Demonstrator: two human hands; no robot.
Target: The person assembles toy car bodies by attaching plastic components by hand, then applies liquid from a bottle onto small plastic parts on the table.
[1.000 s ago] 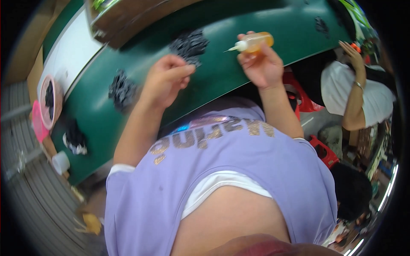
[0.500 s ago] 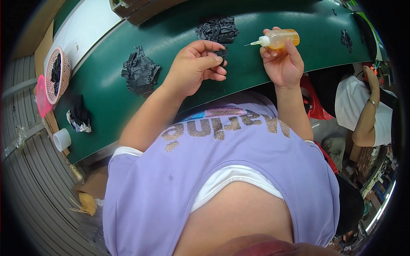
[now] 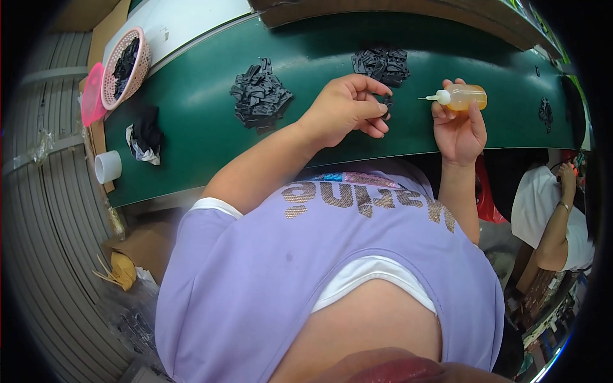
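Between the thumb and fingers of my left hand [image 3: 348, 112] is a small black part [image 3: 388, 101], mostly covered by the fingers. My right hand [image 3: 461, 133] grips a clear squeeze bottle [image 3: 469, 97] of amber liquid, lying sideways, its white cap and thin needle tip pointing left at the black part. A short gap separates needle and part. Beyond my left hand sits a pile of black moulded parts [image 3: 381, 66]; a larger pile of black parts [image 3: 260, 96] lies left of it. A small cluster of black pieces [image 3: 545, 115] rests at the far right.
On the left of the green table [image 3: 191, 153] are a pink basket [image 3: 142, 62] with black items, a bundle of dark cloth [image 3: 147, 135] and a white cup [image 3: 108, 167]. A brown box edge [image 3: 396, 14] runs along the back. Another person's arm [image 3: 554, 239] is at right.
The view has shifted, so the table, piles and both hands appear further right and lower. My hands keep their holds, with about the same gap between needle and part.
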